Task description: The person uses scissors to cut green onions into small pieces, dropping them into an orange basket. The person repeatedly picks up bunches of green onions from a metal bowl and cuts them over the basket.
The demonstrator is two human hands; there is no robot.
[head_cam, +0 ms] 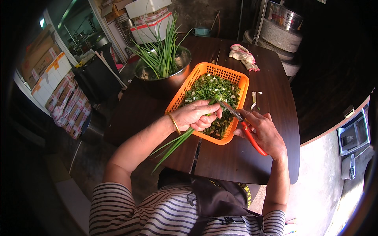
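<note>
My left hand (198, 115) grips a small bunch of scallions (177, 143), whose green leaves trail down toward me past the wrist. My right hand (260, 129) holds red-handled scissors (249, 137). Their metal blades meet the cut end of the bunch, just above an orange perforated plastic basket (245, 85). Chopped scallion pieces (217, 84), green with some white bits, fill much of the basket. Beyond it to the left, a stainless steel bowl (186, 59) holds long whole scallions (165, 56) standing upright. My hands hide part of the basket's contents.
The dark wooden table (245, 165) bears a crumpled work glove (243, 56) at the far right and a few white scallion scraps (254, 98) right of the basket. Cardboard boxes (69, 103) are stacked at left. Round stone slabs (280, 38) stand behind the table's far right corner.
</note>
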